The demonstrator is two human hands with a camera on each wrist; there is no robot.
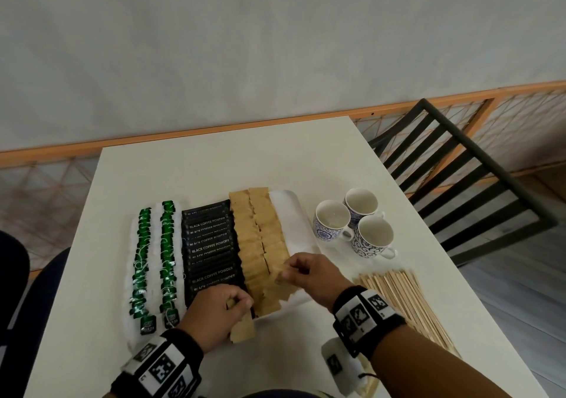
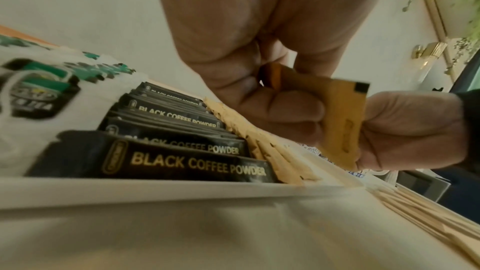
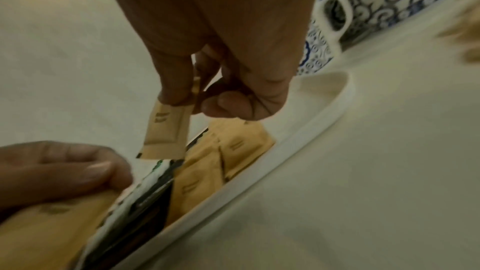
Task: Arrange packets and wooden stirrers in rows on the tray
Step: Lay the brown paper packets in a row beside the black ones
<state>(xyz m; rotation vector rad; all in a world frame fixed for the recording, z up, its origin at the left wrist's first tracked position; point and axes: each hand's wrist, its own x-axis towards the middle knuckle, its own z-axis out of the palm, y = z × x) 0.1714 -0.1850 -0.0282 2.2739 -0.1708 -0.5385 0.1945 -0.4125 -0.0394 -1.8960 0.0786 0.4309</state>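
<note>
Wrist bands with printed markers sat closest to the head camera. Beyond the hands lay the white tray (image 1: 295, 210), carrying rows of green-and-white packets (image 1: 144, 263), black coffee packets (image 1: 211, 244) and two rows of brown packets (image 1: 260, 244). Wooden stirrers (image 1: 407, 302) lay in a loose pile just right of the right wrist, off the tray; three patterned cups (image 1: 355, 223) stood beyond them.

Left hand (image 1: 219, 312) gripped a small stack of brown packets at the tray's near edge. Right hand (image 1: 309, 270) pinched a single brown packet (image 1: 280, 278) over the near end of the right brown row.

Step, as I read it: filling out the second brown row. Next move likely calls for laying this packet overlapped on the row end, then taking another from the left hand's stack; the stirrers are not yet placed.

Right wrist view showed the thumb-and-finger pinch on the packet's top edge, hidden from the head view. Left wrist view showed the coffee lettering and curled left fingers (image 2: 293, 110) close up.
</note>
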